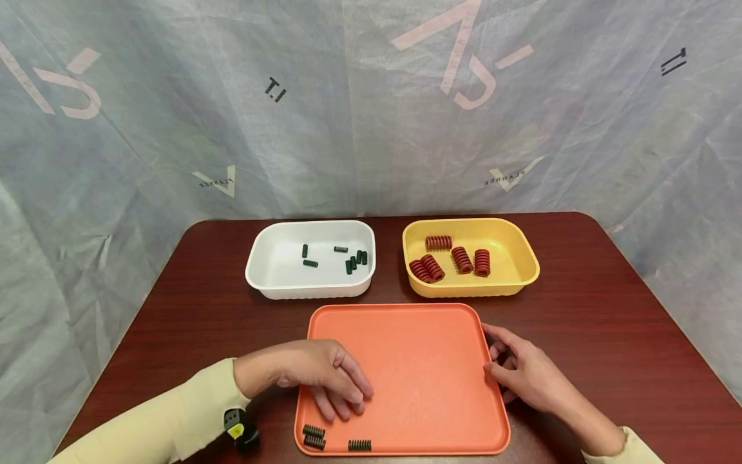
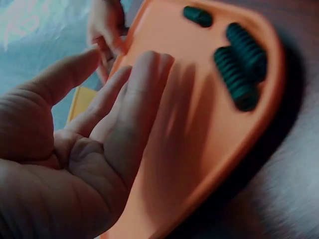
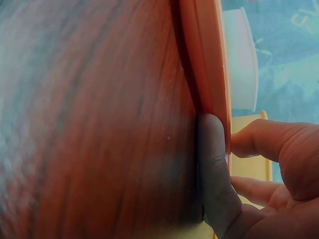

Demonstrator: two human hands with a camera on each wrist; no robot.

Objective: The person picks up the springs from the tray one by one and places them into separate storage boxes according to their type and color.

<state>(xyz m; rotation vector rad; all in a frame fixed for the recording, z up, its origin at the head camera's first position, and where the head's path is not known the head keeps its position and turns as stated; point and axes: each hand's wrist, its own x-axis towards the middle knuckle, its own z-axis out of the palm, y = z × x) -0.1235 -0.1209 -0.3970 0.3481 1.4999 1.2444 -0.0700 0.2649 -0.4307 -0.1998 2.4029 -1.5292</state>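
Observation:
An orange tray lies near the table's front edge. Over its left part hovers my left hand, palm down with fingers loosely extended and nothing in its grasp. Three dark green coil springs lie in the tray's near left: a touching pair, with one spring in front, and a single spring to their right. In the left wrist view the paired springs sit by the rim, beyond the fingertips. My right hand grips the tray's right rim, thumb and fingers on either side of it.
Behind the tray, a white bin at left contains several small dark green springs. Beside it, a yellow bin holds several thicker red springs. A grey printed curtain hangs behind the dark red wooden table.

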